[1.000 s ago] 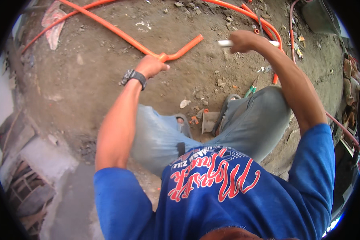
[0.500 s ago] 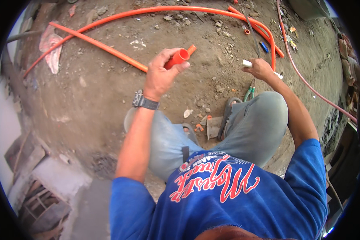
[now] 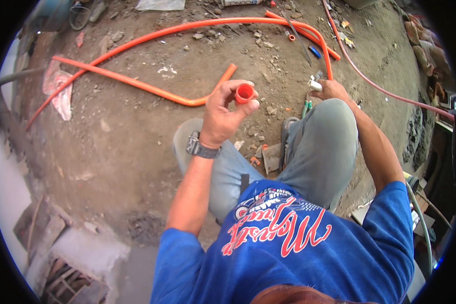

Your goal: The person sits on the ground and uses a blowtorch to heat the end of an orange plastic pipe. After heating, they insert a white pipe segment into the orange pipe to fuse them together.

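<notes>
My left hand (image 3: 221, 120), with a dark watch on its wrist, has its fingers wrapped round a short orange pipe fitting (image 3: 244, 93). The fitting's round open mouth faces up toward me. Just beyond that hand lies a bent orange pipe (image 3: 157, 91) on the dirt, its short end angled upward. Over my right knee, my right hand (image 3: 334, 91) is closed on a small white cylindrical piece (image 3: 315, 86), whose exact kind I cannot make out. The end of a long curved orange pipe (image 3: 187, 25) comes down right beside my right hand.
Green-handled pliers (image 3: 306, 108) lie by my right foot. A blue object (image 3: 315, 52) and a small orange ring (image 3: 291, 37) rest on the ground ahead. A pink hose (image 3: 370, 86) curves along the right. A crumpled plastic bag (image 3: 60, 91) lies at left, and rubble is scattered about.
The view has shifted. My left hand has turned the fitting's mouth toward me and sits farther right, showing more of the bent pipe. My right hand still grips the white piece.
</notes>
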Tool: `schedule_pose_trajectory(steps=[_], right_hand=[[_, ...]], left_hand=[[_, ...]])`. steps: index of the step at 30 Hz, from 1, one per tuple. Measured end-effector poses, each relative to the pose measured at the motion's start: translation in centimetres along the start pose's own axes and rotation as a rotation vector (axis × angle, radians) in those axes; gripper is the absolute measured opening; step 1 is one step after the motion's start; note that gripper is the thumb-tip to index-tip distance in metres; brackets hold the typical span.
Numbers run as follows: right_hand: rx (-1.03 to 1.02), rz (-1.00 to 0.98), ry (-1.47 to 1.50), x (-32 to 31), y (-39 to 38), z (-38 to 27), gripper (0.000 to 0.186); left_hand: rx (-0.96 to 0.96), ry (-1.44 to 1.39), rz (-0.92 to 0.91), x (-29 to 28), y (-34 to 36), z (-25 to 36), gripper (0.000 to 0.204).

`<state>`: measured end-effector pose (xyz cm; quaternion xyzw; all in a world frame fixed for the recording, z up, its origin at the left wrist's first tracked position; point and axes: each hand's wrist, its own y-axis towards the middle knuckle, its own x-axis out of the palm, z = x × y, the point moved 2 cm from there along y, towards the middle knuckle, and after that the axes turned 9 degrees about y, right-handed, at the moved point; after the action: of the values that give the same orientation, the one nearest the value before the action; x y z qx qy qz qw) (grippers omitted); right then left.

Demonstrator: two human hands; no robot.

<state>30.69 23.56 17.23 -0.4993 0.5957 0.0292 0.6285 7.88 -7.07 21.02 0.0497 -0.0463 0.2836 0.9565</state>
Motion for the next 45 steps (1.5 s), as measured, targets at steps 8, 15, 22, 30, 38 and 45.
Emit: schedule_pose_trajectory(steps=[8,15,22,30,38,45], right_hand=[[-0.337,-0.023,0.120,-11.2,-1.7,-12.5,0.039],[-0.577,0.026,-0.049,-10.0,1.5,-19.1,0.032],[-0.505,-0.031,-0.187,-7.8,3.1,-20.5,0.020],[-0.572,-0.140,-0.309,-6.4,5.8,-21.6,0.016],[-0.555,-0.250,-0.452,-2.7,6.4,-23.5,0.016],[-0.462,-0.306,-0.419,-0.6,5.4,-23.4,0.018]], left_hand=[[0.072,0.560,0.051,-0.9,1.8,1.4,0.033],[0.109,0.942,0.068,-0.5,5.6,1.2,0.025],[-0.053,1.116,0.036,-0.6,6.4,-1.4,0.032],[-0.262,1.130,0.027,-0.5,5.6,-2.5,0.030],[-0.428,1.162,-0.080,-1.3,2.7,-5.9,0.034],[-0.466,1.132,-0.104,-0.9,1.5,-7.3,0.035]])
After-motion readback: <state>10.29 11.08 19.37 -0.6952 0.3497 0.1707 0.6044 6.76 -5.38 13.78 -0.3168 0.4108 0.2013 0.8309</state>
